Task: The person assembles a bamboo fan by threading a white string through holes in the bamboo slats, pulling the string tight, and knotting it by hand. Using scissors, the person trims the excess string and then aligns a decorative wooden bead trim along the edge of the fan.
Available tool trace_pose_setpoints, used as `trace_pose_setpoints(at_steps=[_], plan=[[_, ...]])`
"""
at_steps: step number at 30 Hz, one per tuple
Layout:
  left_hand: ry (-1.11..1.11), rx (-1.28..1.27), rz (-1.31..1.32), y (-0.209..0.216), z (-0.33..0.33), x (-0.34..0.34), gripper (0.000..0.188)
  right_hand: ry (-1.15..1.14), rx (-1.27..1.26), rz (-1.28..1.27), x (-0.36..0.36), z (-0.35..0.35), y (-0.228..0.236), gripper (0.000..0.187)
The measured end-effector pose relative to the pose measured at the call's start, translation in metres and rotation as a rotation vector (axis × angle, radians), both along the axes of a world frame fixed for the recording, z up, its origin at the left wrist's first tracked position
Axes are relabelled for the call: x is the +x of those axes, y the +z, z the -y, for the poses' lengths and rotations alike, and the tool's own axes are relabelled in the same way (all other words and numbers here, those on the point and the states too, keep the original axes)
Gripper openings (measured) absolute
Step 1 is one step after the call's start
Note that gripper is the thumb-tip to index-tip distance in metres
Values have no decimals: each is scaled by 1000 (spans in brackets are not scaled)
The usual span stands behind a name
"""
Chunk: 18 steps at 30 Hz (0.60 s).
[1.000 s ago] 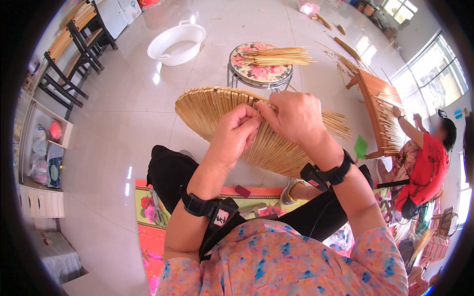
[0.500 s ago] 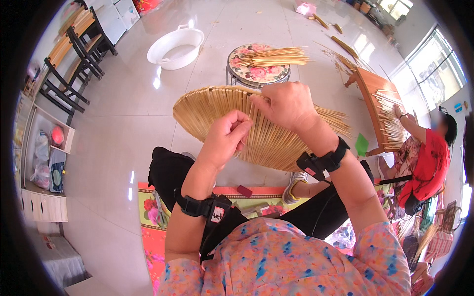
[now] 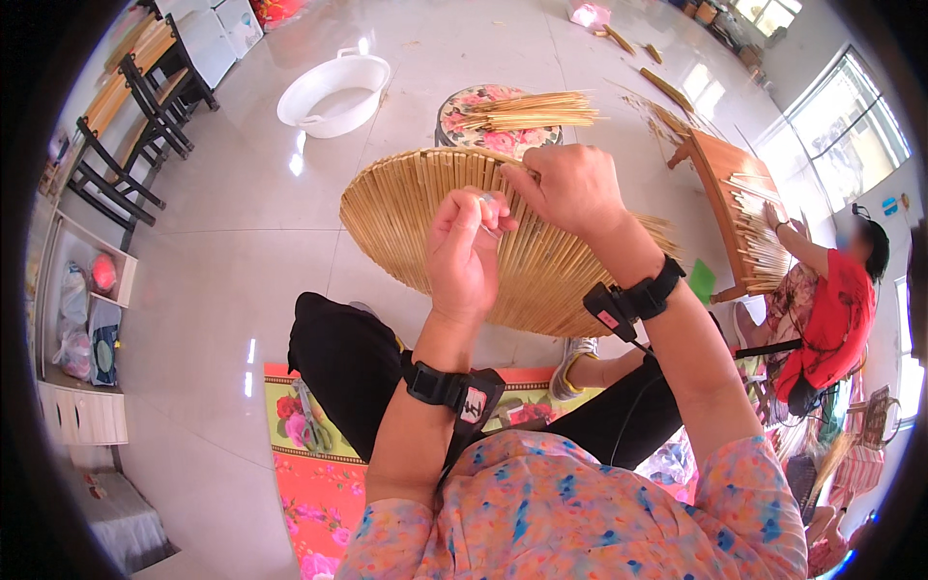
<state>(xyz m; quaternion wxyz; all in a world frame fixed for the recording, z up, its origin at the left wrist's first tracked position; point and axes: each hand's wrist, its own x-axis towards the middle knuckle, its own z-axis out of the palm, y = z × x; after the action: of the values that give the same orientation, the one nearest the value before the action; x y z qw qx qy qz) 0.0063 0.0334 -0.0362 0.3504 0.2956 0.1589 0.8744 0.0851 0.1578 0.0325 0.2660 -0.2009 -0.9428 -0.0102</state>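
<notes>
A fan-shaped piece of straw stalks (image 3: 416, 213), laid side by side and bound along a curved upper edge, stands tilted in front of me. My right hand (image 3: 570, 188) is closed on that upper edge, thumb and fingers pinching it near the middle. In front of the stalks, my left hand (image 3: 466, 256) is turned partly palm up with its fingers curled together. Something thin and pale may be at its fingertips, too fine to make out. Loose stalk ends stick out beyond my right wrist.
Beyond the piece, a round floral stool (image 3: 474, 101) carries a bundle of stalks (image 3: 532, 111). A white basin (image 3: 333, 97) sits on the floor at far left. On the right, a person in red (image 3: 831, 309) handles stalks on a wooden table (image 3: 715, 193). Scissors (image 3: 311, 420) lie on the floral mat (image 3: 309, 493).
My left hand has moved slightly right and turned its palm upward. The straw piece's upper edge has risen a little, and my right hand stays on it.
</notes>
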Motion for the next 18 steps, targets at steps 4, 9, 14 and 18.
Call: trace_pose_setpoints(at_steps=[4, 9, 14, 18], plan=[[105, -99, 17, 9, -4, 3, 18, -16, 17, 15, -6, -7, -1, 43], [142, -129, 19, 8, 8, 8, 16, -60, 14, -9, -13, -17, -1, 44], [206, -178, -57, 11, 44, 22, 15, -120, -65, 117, -13, -24, 3, 47], [293, -320, -313, 14, 78, 17, 16, -241, -140, 148, 0, -42, 4, 48]])
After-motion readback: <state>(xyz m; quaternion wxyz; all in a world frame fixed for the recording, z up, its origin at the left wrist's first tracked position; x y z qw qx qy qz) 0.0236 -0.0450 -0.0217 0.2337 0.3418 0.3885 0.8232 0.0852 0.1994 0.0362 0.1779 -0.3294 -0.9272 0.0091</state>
